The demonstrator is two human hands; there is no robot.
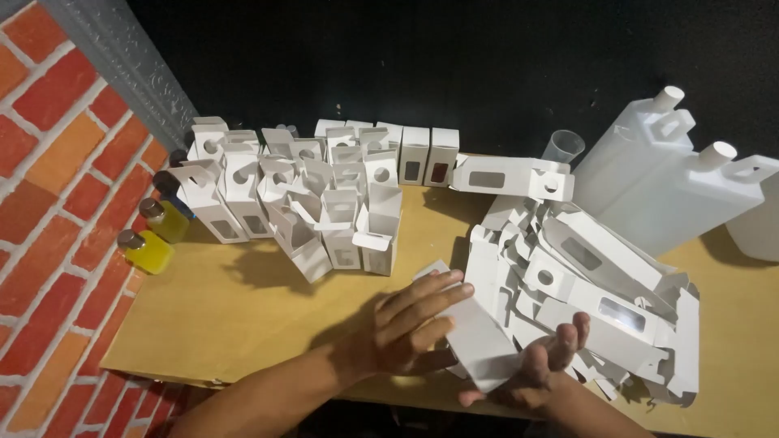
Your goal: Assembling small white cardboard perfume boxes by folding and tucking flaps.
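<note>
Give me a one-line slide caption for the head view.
Both hands, left hand and right hand, hold a flat white cardboard box blank over a tan tabletop, beside a heap of unfolded white blanks.

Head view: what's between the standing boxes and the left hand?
Bare brown tabletop in shadow; nothing lies between the standing boxes and the left hand, head view.

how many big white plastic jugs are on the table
3 in view, all at the far right. One large white plastic jug stands nearest the centre, a second leans beside it, and a third is cut off by the right edge. More may be hidden beyond it.
</note>
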